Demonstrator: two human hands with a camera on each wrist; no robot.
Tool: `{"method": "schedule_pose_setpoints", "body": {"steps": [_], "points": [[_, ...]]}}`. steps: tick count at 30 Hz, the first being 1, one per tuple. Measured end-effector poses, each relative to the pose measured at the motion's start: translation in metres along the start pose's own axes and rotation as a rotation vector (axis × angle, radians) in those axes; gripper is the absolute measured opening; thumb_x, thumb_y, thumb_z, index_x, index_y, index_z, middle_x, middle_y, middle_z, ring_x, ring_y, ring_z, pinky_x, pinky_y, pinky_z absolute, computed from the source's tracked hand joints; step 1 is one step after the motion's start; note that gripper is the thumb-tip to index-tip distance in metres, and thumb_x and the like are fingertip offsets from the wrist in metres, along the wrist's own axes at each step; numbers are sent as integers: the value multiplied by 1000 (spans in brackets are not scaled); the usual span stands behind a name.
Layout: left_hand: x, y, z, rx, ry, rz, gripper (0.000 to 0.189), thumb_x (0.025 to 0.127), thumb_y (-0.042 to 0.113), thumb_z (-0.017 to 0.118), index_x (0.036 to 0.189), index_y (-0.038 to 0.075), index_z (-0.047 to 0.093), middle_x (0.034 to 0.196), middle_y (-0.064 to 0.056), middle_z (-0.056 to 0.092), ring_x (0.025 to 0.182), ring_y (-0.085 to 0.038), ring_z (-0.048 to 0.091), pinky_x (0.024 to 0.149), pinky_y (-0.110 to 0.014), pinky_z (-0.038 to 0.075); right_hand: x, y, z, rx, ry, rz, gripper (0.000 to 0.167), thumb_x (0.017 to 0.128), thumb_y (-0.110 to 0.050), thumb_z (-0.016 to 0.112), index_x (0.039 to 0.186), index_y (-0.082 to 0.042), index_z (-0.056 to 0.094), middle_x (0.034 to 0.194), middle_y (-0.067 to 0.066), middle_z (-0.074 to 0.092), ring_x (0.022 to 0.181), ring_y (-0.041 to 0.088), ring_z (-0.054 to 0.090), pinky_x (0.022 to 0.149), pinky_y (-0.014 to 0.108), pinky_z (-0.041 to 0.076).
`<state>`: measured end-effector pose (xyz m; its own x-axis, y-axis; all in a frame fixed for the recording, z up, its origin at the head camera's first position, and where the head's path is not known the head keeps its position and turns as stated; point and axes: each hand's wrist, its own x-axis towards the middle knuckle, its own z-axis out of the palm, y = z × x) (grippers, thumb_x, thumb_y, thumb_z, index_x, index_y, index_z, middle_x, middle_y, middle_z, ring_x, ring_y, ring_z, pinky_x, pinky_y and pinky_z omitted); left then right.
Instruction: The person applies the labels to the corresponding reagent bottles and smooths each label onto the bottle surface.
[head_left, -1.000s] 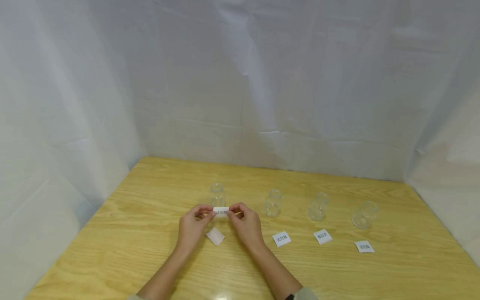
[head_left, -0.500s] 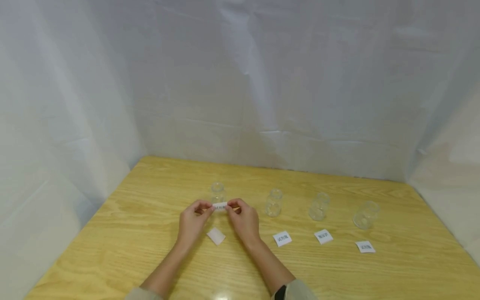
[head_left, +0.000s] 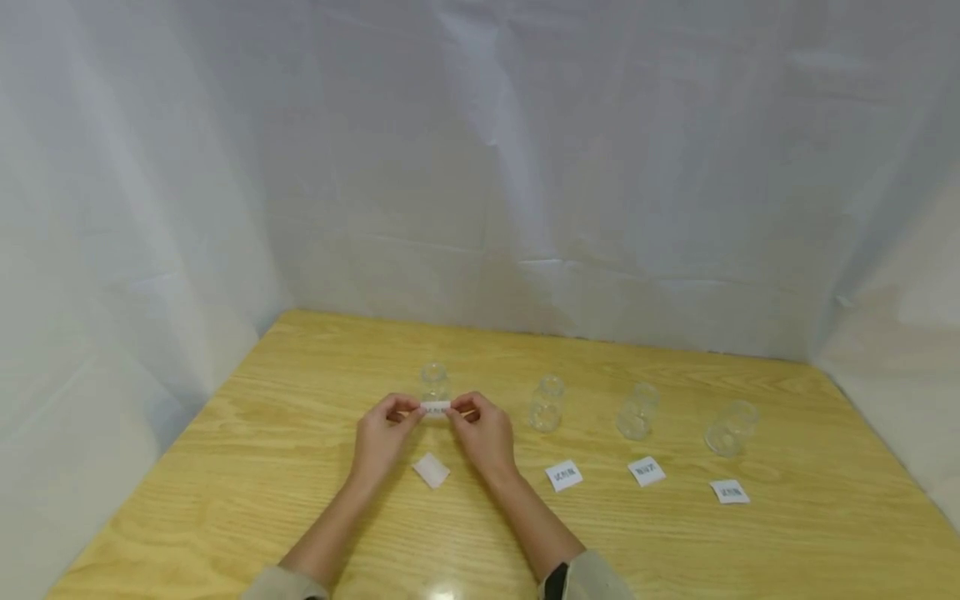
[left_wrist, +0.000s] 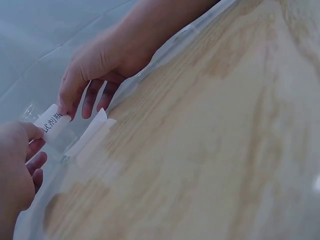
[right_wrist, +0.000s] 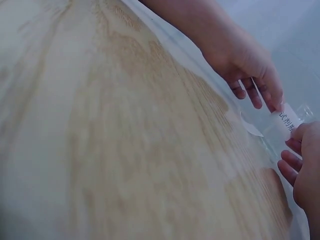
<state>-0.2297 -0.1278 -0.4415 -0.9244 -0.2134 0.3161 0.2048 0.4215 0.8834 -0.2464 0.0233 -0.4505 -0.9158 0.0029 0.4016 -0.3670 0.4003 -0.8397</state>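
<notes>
A small white label (head_left: 436, 408) with dark characters is stretched between my two hands. My left hand (head_left: 381, 437) pinches its left end between thumb and forefinger, and my right hand (head_left: 483, 437) pinches the right end the same way. Right behind the label stands a clear glass bottle (head_left: 434, 379), its lower part hidden by the label and fingers. The written side of the label (left_wrist: 52, 121) shows in the left wrist view, with the bottle close behind it. A blank, pale paper piece (head_left: 431, 471) lies on the table below my hands, one edge curled up in the left wrist view.
Several more clear bottles stand in a row to the right, among them one bottle (head_left: 546, 404) nearest my right hand and one (head_left: 731, 429) farthest right. In front of them lie written labels (head_left: 564, 475) on the wooden table (head_left: 225, 500). White sheeting (head_left: 480, 167) encloses the back and sides.
Both hands have moved slightly forward and a little left with the label, bringing it closer in front of the leftmost bottle. The other bottles and labels have stayed where they were.
</notes>
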Motion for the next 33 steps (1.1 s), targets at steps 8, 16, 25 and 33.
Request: {"method": "schedule_pose_setpoints", "body": {"steps": [8,16,25,33], "points": [[0,0,-1,48,-12,-7,8,80,7,70,85,2,66,83,-8,66,68,-18,55,58,-24,43,-1,-2,0,-5,-35,59,7,82,-15,69,82,-9,66,72,-2,63,61,8,55,52,23,45],[2,-1,-1,41,-21,29,7,81,6,69,85,3,65,82,-8,66,66,-18,56,57,-24,44,1,-3,0,-11,-33,66,6,81,-13,69,84,-9,65,81,0,61,66,11,56,55,24,46],[2,-2,0,59,-11,37,7,82,7,69,85,4,65,82,-8,66,66,-19,57,58,-25,44,1,-2,2,-14,-36,72,6,81,-13,68,83,-9,65,76,-2,63,59,6,53,51,22,43],[4,-2,-1,72,-8,54,7,81,7,70,85,3,65,82,-9,66,67,-20,57,60,-26,45,1,0,4,-24,-16,21,5,80,-11,69,82,-9,65,77,-1,65,58,6,54,51,21,43]]}}
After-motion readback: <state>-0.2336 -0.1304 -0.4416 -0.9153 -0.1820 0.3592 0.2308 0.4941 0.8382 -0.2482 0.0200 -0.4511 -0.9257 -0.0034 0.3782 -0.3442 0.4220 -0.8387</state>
